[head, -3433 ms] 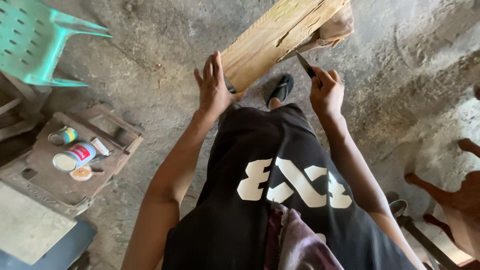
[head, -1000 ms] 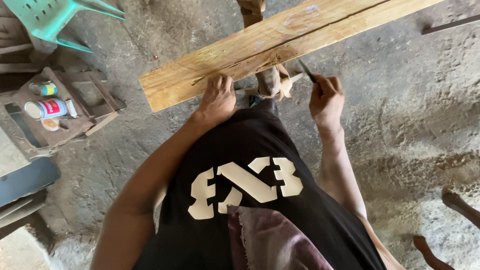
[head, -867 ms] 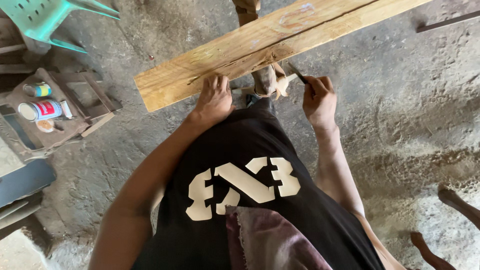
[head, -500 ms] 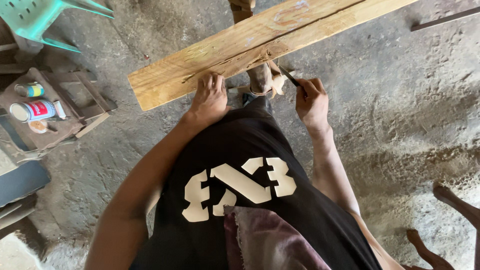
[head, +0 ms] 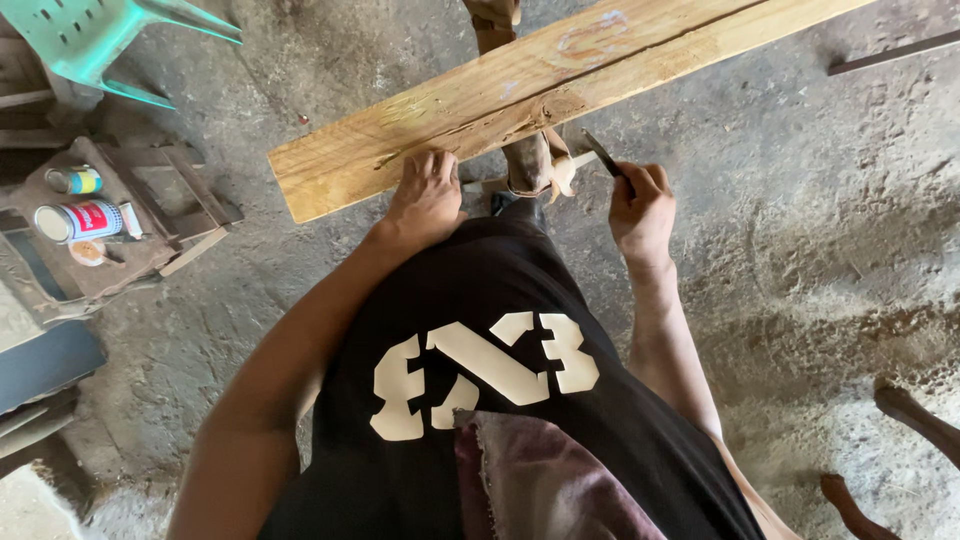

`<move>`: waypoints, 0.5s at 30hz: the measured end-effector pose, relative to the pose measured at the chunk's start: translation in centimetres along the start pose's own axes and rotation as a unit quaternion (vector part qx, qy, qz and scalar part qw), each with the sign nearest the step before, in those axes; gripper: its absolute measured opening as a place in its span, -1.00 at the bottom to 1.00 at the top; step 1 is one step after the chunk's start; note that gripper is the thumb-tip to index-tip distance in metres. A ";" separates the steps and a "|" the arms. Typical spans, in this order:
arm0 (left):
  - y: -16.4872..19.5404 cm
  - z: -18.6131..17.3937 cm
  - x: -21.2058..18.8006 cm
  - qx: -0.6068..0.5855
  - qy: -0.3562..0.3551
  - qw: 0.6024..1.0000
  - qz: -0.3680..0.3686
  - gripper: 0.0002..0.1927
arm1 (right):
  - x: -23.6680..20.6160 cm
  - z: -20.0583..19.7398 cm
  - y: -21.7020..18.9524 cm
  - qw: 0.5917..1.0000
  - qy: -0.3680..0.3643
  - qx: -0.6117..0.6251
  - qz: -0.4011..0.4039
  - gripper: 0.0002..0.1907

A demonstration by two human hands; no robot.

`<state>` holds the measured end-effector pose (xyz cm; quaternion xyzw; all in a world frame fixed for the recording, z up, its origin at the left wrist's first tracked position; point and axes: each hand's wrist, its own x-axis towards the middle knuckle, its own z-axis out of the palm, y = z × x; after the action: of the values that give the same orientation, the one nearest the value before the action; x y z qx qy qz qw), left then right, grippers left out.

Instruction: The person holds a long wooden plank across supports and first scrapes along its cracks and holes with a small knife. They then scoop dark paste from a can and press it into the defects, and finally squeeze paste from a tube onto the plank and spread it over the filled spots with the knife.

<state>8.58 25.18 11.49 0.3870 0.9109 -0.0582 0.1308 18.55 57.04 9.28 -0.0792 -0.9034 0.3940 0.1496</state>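
A long plank [head: 540,95] runs slantwise across the top of the view, resting on a post [head: 525,160] whose lower part shows just below its near edge. The left hand [head: 425,200] grips that near edge, fingers curled over the top face, close to the plank's cut end. The right hand [head: 640,205] is closed around a dark, thin tool [head: 602,155] that points up toward the plank's underside; its tip stops just short of the wood, and what kind of tool it is cannot be made out. To the left, on the dusty floor [head: 800,200], a low wooden crate [head: 110,225] carries a red-and-white can [head: 75,220] and a smaller can [head: 75,180]. A green plastic chair [head: 100,40] is cut off at the top left corner. The plank's far end runs out of view, and a black shirt [head: 480,380] hides the legs and the floor beneath.
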 end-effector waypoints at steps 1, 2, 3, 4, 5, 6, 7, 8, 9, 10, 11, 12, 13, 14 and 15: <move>0.0 -0.3 0.0 -0.012 0.000 1.000 -0.003 -0.18 | -0.1 -0.2 0.1 1.000 0.005 0.002 -0.006 -0.80; -0.1 -0.5 0.0 -0.024 -0.002 1.000 -0.005 -0.19 | -0.1 -0.3 0.2 1.000 0.009 0.005 -0.011 -0.79; -0.1 -0.6 0.0 -0.021 0.006 1.000 0.000 -0.20 | -0.1 -0.5 0.2 1.000 0.005 0.003 -0.001 -0.79; -0.2 -0.6 0.0 -0.018 0.014 1.000 0.004 -0.21 | 0.0 -0.7 0.2 1.000 0.001 0.001 0.009 -0.79; -0.3 -0.5 0.0 -0.015 0.022 1.000 0.009 -0.22 | 0.1 -0.8 0.2 1.000 -0.005 -0.002 0.019 -0.79; -0.4 -0.4 0.0 -0.016 0.020 1.000 0.006 -0.24 | 0.2 -1.0 0.1 1.000 0.000 -0.001 0.013 -0.80; -0.5 -0.1 -0.1 -0.018 0.019 1.000 0.003 -0.26 | 0.4 -1.1 0.0 1.000 0.005 -0.001 0.006 -0.80; -0.6 0.2 -0.1 -0.020 0.018 1.000 -0.001 -0.28 | 0.6 -1.1 -0.2 1.000 0.010 0.000 -0.002 -0.80; -0.7 0.5 -0.1 -0.017 0.033 0.999 0.000 -0.36 | 0.8 -1.1 -0.4 1.000 0.007 -0.002 0.004 -0.80; -0.8 0.9 -0.1 -0.014 0.048 0.999 -0.001 -0.43 | 1.0 -1.1 -0.7 1.000 0.004 -0.002 0.009 -0.80; -0.9 1.3 -0.2 -0.010 0.063 0.998 -0.002 -0.51 | 1.2 -1.1 -0.9 1.000 0.001 -0.002 0.013 -0.81; -1.0 1.6 -0.2 -0.020 0.070 0.997 -0.009 -0.55 | 1.3 -1.1 -1.2 1.000 -0.002 0.000 0.010 -0.81; -1.1 1.9 -0.2 -0.030 0.076 0.997 -0.016 -0.59 | 1.4 -1.0 -1.4 1.000 -0.005 0.002 0.007 -0.81; -1.2 2.1 -0.4 -0.040 0.081 0.996 -0.025 -0.62 | 1.4 -1.0 -1.6 1.000 -0.009 0.006 0.004 -0.81; -1.3 2.3 -0.5 -0.042 0.084 0.995 -0.024 -0.62 | 1.4 -0.9 -1.8 1.000 -0.009 0.008 0.000 -0.81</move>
<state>8.42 23.47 9.38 0.3628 0.9293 0.0099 0.0685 17.44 56.83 11.44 -0.0744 -0.9016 0.4017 0.1425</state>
